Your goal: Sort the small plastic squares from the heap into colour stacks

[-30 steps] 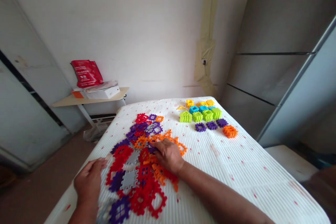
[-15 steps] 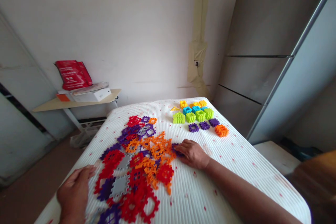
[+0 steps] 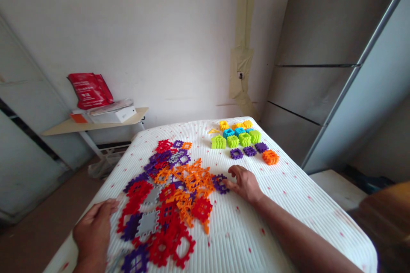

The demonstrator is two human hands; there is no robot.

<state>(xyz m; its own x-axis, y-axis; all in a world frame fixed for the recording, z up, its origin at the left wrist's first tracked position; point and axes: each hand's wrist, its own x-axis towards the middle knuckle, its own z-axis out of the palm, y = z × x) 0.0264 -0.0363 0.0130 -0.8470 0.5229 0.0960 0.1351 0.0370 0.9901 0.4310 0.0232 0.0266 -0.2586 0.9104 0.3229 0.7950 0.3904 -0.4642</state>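
My right hand [image 3: 245, 183] is open over the table, thumb and fingers apart. Its thumb tip is at the edge of a purple notched plastic building tile [image 3: 219, 184], which lies flat beside a heap of orange tiles [image 3: 192, 177]. Left of the heap, my left hand [image 3: 93, 228] rests near the table's edge with fingers bent together and the thumb against them; nothing shows in it. Close to it lie red tiles [image 3: 136, 198], a grey tile [image 3: 148, 224] and a purple window tile [image 3: 136, 260].
Stacks of green [image 3: 245, 139], blue [image 3: 228, 133], yellow [image 3: 223, 126], purple [image 3: 249, 151] and orange [image 3: 270, 157] tiles stand in rows at the table's far right. A side table [image 3: 60, 125] bears a red bag [image 3: 91, 91]. A grey refrigerator [image 3: 307, 89] stands on the right.
My right hand has drawn back to the right and its fingers have spread, uncovering the purple tile beside the orange heap. My left hand stays nearly in place.
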